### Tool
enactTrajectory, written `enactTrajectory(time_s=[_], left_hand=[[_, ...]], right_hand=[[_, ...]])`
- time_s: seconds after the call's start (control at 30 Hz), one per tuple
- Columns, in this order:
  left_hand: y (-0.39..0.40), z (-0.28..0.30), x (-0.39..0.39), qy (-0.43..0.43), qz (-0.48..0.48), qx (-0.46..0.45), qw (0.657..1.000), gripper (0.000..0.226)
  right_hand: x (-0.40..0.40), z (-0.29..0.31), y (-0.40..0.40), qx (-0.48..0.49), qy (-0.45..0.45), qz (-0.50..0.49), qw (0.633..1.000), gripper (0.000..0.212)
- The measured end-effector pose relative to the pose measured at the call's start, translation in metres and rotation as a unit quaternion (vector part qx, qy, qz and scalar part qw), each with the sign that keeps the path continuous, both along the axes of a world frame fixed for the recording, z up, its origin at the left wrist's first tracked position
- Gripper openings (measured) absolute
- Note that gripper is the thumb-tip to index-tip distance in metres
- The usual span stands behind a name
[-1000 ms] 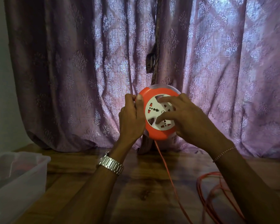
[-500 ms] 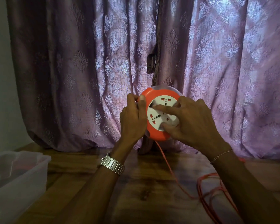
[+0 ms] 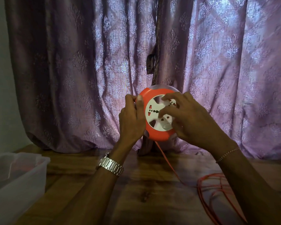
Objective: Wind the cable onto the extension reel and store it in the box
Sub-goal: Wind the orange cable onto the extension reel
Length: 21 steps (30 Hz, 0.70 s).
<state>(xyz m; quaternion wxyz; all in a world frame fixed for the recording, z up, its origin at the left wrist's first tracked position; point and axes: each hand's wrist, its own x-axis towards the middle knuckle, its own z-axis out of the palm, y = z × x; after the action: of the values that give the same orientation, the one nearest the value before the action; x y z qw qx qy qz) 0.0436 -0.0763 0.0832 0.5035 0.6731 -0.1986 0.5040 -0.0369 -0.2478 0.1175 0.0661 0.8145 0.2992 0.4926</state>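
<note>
I hold an orange extension reel [image 3: 154,132] with a white socket face upright above the wooden table. My left hand [image 3: 131,120] grips its left rim, thumb on the front edge. My right hand [image 3: 190,117] covers the right half, fingers curled into the openings of the white face. An orange cable [image 3: 169,164] drops from the reel's bottom to the table and runs right into loose loops [image 3: 217,189]. A translucent plastic box [image 3: 31,169] stands at the left edge of the table.
A purple patterned curtain [image 3: 71,70] hangs right behind the reel and reaches the wooden table [image 3: 144,192]. A pale wall shows at far left. My right forearm lies over part of the cable loops.
The white socket face has turned under my right fingers. The hanging cable has swung and the loose loops on the table have shifted. My left hand keeps its grip.
</note>
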Motion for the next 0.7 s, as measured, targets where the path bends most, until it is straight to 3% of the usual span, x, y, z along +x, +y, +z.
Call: enactTrajectory(time_s=[0.23,0.5,0.7], left_hand=[[-0.001,-0.001,0.000,0.001,-0.014,0.008,1.000,0.043],[-0.002,-0.001,-0.003,-0.002,-0.012,0.013,1.000,0.047],[-0.003,-0.001,-0.005,0.000,-0.012,0.013,1.000,0.042]], right_hand=[[0.002,-0.004,0.006,-0.030,0.065,-0.057,0.996,0.047],[0.000,-0.005,0.007,0.002,0.034,-0.115,0.993,0.051],[0.002,-0.012,0.009,0.103,-0.007,-0.133,0.986,0.059]])
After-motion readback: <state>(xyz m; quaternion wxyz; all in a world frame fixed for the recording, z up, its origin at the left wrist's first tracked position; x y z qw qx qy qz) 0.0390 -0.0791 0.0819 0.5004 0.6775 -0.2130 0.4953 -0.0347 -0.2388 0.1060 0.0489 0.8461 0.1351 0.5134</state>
